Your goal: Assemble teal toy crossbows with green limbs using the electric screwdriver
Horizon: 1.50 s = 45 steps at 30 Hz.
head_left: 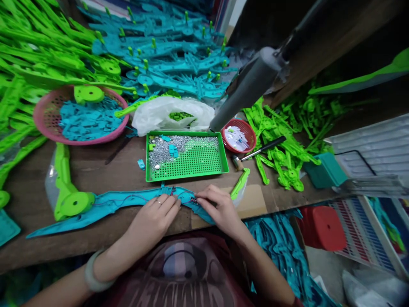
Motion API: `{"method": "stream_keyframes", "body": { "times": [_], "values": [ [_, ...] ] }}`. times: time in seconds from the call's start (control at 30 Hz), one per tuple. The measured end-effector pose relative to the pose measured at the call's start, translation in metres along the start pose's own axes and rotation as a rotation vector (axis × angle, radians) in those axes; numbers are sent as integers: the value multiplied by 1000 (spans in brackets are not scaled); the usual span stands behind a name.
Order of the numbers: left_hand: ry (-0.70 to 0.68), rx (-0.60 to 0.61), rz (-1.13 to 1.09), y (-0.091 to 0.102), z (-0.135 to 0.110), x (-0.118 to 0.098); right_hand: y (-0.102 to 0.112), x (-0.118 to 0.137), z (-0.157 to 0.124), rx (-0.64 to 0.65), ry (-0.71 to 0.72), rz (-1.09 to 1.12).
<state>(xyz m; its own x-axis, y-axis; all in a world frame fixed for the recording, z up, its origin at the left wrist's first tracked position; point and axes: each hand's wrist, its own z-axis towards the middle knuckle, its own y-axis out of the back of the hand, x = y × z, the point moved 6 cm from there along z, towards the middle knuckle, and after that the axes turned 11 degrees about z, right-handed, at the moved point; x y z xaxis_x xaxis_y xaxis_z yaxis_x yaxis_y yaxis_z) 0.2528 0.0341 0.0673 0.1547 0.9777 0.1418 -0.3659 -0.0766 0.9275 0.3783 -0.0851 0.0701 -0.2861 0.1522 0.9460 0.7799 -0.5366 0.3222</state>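
A long teal plastic toy shell (105, 207) lies across the wooden bench in front of me, with thin red wires running along its inside. My left hand (156, 215) rests on the shell near its middle, fingers bent and pressing down. My right hand (217, 207) pinches a small dark part at the shell's right end. A green tray (220, 160) just behind the hands holds a heap of small silver screws and a few teal bits.
A pink basket (40, 117) of teal pieces stands at the left, a white bag (159, 113) behind the tray, a small red basket (251, 132) and a hammer (262, 149) to the right. Green and teal shells are piled around. A grey machine arm (249, 87) hangs overhead.
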Motion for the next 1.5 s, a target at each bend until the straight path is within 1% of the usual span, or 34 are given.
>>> {"method": "stream_keyframes", "body": {
  "times": [0.07,0.23,0.33,0.43,0.67,0.8,0.9,0.97,1.07,1.17,1.33,1.5],
  "values": [
    [-7,0,17,0,-1,0,-1,-1,5,-4,-32,-9],
    [-31,32,51,-1,-6,-3,-9,-3,13,-22,-30,-235],
    [-44,52,64,-2,-8,-6,-14,-7,14,-22,-36,-329],
    [-48,71,79,-3,-8,-9,-17,-9,14,5,-18,-394],
    [-9,162,79,-7,-6,-9,-9,0,3,51,138,-459],
    [-5,175,85,-7,0,-10,-12,1,-4,95,238,-640],
    [6,195,102,-6,5,-12,-12,4,-8,35,322,-766],
    [16,223,103,-7,6,-13,-11,6,-11,-9,330,-783],
    [33,242,103,-7,8,-14,-10,6,-16,-56,260,-744],
    [46,228,117,-6,10,-14,-11,6,-23,-114,199,-699],
    [43,228,144,-4,12,-15,-20,5,-35,-178,124,-716],
    [43,230,163,-3,12,-16,-24,8,-45,-297,117,-740]
  ]
}}
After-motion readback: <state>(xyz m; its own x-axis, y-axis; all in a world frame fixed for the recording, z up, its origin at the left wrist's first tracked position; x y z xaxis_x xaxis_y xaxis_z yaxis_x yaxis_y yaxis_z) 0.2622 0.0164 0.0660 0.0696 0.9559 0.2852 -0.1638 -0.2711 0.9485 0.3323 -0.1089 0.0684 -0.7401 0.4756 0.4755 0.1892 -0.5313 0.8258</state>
